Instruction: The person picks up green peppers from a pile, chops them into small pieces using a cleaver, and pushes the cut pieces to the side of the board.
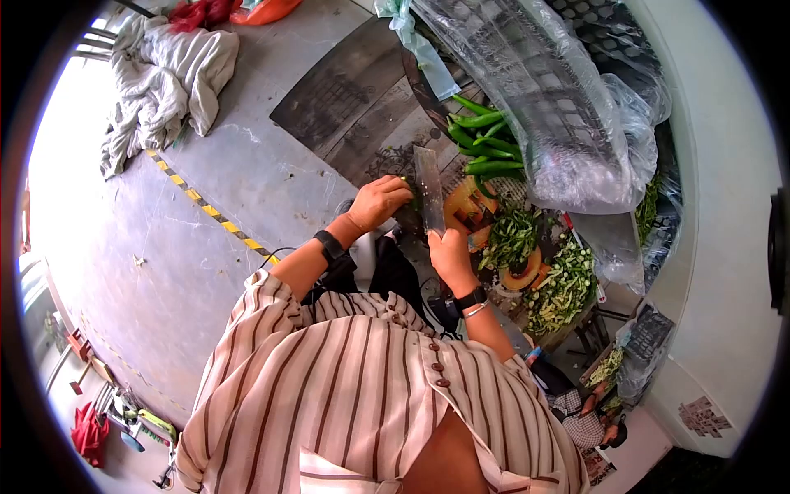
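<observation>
Your right hand (pixel 449 257) is closed on the wide steel knife (pixel 429 189); your left hand (pixel 383 200) pinches a small green piece (pixel 404 179). By long green peppers (pixel 494 146) lies a clear plastic bag (pixel 576 140), contents unclear, above the grey floor (pixel 164 263).

The right hand (pixel 450 257) grips a knife (pixel 429 189); the left hand (pixel 381 202) is positioned just beside it.

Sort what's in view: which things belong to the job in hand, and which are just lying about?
Likely part of the job:
knife, in the right hand
whole green peppers
chopped green pieces

Apparently just lying about:
crumpled pale cloth
orange bag
red cloth
</observation>
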`<state>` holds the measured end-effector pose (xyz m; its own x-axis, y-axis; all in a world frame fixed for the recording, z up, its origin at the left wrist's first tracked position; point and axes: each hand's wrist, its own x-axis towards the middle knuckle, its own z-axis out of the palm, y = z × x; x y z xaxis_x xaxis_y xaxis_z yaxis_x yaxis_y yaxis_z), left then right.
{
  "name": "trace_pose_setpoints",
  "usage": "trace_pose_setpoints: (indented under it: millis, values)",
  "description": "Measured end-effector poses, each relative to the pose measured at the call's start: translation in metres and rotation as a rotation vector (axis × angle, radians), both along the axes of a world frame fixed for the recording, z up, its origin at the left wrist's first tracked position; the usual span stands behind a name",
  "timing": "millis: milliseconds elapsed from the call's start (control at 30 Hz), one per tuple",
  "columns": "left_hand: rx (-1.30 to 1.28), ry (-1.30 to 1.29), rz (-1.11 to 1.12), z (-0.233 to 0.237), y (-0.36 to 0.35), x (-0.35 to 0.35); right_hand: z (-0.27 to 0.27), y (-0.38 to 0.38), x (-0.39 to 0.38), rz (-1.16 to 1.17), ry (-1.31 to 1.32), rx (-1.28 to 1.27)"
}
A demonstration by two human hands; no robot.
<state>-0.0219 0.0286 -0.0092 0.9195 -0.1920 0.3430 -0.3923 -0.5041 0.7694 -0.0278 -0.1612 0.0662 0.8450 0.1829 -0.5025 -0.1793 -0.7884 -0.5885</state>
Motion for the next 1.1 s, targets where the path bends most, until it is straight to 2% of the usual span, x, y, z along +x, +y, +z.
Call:
trace_pose_setpoints:
  millis: [200, 367, 967, 1100]
  values:
    - [0.032, -0.006, 0.007, -0.002, -0.001, 0.001, 0.016, 0.009, 0.005, 0.132, -0.051, -0.032]
    - [0.044, -0.020, 0.007, -0.003, -0.001, 0.002, 0.016, 0.011, 0.011, 0.214, 0.015, -0.119]
    - [0.028, 0.016, -0.026, -0.008, 0.002, 0.000, 0.007, 0.011, 0.016, 0.367, -0.087, -0.186]
    - [0.016, 0.004, -0.015, -0.009, 0.001, 0.002, 0.014, 0.016, 0.024, 0.377, -0.018, -0.201]
